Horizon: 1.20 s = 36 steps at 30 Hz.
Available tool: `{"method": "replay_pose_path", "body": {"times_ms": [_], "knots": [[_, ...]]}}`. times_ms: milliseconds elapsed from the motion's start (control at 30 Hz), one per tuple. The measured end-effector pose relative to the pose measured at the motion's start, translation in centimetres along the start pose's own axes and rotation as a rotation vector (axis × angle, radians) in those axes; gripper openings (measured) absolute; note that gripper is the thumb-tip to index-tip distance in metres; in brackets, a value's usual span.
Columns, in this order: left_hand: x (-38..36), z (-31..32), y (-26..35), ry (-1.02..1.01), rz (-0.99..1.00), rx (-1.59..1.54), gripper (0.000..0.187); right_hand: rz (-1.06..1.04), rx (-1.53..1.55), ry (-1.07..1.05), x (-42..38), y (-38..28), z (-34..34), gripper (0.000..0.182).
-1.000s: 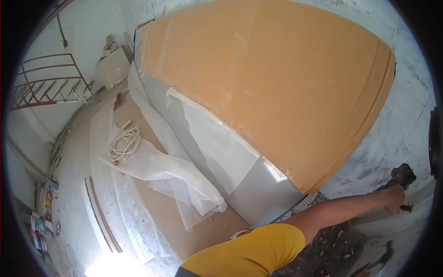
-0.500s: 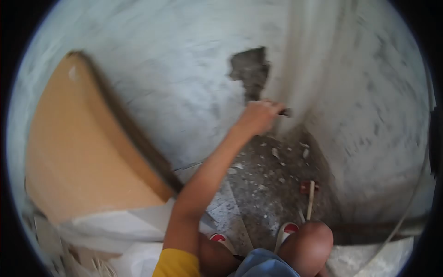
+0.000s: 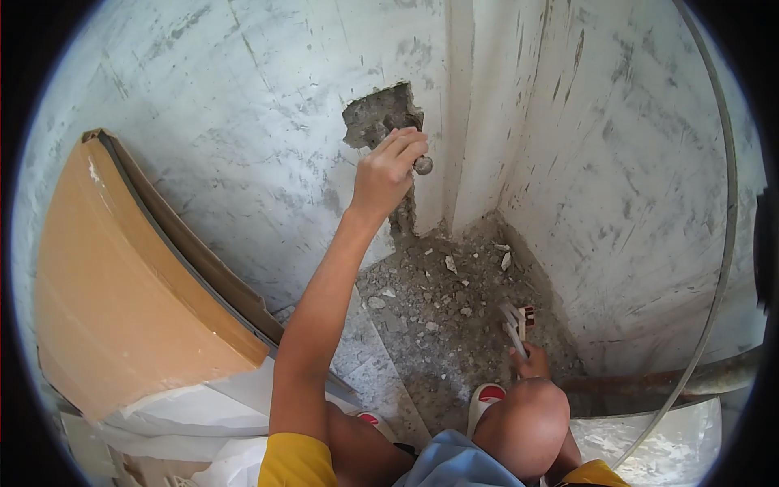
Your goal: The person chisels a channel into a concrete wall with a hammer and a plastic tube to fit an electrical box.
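Observation:
My left hand (image 3: 388,170) is closed around a chisel (image 3: 423,165), whose rounded end sticks out beside my fingers; the rest is hidden. It is held at the lower edge of a broken-out patch (image 3: 381,114) in the white wall, where rough grey masonry shows. Low down by my right knee, my right hand (image 3: 531,362) grips a hammer (image 3: 514,331) with a grey metal handle; its head is smeared by motion. Just behind the hammer lies a tool with a red-brown head (image 3: 529,315) and a pale wooden handle, partly covered.
Rubble and plaster chips (image 3: 438,300) cover the floor at the wall's corner. A large cardboard-covered panel (image 3: 138,284) leans at the left. A cable (image 3: 726,203) hangs down the right wall (image 3: 633,187), crossing a pipe (image 3: 714,375) near the floor.
My left hand has moved with the chisel up and left in view, onto the broken patch. My right hand has come into view, holding the hammer. The view has shifted.

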<state>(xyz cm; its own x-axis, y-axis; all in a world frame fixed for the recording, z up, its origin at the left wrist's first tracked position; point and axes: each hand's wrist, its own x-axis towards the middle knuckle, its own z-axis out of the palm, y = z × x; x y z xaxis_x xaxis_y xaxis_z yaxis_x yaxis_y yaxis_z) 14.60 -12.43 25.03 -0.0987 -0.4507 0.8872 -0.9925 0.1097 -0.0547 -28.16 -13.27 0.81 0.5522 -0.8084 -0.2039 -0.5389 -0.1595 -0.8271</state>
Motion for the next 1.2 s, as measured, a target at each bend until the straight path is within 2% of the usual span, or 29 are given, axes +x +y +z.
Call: {"method": "replay_pose_path", "body": {"times_ms": [100,200,400,433,500,567,633,867,967,1000,1067,1100,1167,1200], "knots": [[0.3,0.4,-1.2,0.096,-0.022,-0.032,0.036,-0.106,-0.025,0.027,1.6,-1.7,-1.3,0.042],[0.8,2.0,-1.8,0.206,-0.015,-0.033,0.035,-0.171,-0.023,0.062,2.1,-8.0,-3.1,0.05],[2.2,4.7,-2.4,0.415,-0.066,-0.022,0.027,-0.352,0.037,0.154,3.8,-14.8,-4.6,0.055],[2.4,4.9,-2.3,0.41,-0.07,-0.011,0.025,-0.449,0.058,0.153,4.6,-14.9,-4.7,0.053],[2.5,5.3,-2.1,0.41,-0.081,-0.002,0.023,-0.475,0.058,0.147,5.2,-16.2,-4.9,0.053],[2.8,5.8,-1.9,0.397,-0.094,0.015,0.032,-0.506,0.061,0.135,5.5,-17.7,-4.7,0.054],[3.5,6.0,-1.6,0.41,-0.112,-0.014,0.031,-0.567,0.121,0.205,5.6,-19.6,-4.1,0.054],[4.5,6.7,-1.8,0.455,-0.101,-0.005,0.029,-0.773,0.196,0.249,7.9,-22.8,-3.2,0.054],[4.8,6.5,-2.2,0.492,-0.091,-0.05,0.027,-0.976,0.202,0.371,8.9,-23.4,-3.7,0.055],[4.9,6.2,-2.2,0.488,-0.089,-0.046,0.027,-0.976,0.208,0.37,9.1,-24.2,-3.8,0.055],[5.1,5.7,-2.2,0.505,-0.116,-0.084,0.025,-1.333,0.521,0.427,9.1,-26.8,-3.7,0.051],[5.0,5.6,-2.3,0.503,-0.114,-0.076,0.025,-1.336,0.529,0.423,9.4,-28.3,-3.4,0.051],[5.1,5.5,-2.5,0.534,-0.08,-0.085,0.024,-1.685,0.885,0.357,10.0,-30.7,-3.0,0.037],[5.0,5.3,-2.6,0.533,-0.077,-0.081,0.024,-1.588,0.288,0.51,12.0,-29.0,-3.4,0.029]]}}
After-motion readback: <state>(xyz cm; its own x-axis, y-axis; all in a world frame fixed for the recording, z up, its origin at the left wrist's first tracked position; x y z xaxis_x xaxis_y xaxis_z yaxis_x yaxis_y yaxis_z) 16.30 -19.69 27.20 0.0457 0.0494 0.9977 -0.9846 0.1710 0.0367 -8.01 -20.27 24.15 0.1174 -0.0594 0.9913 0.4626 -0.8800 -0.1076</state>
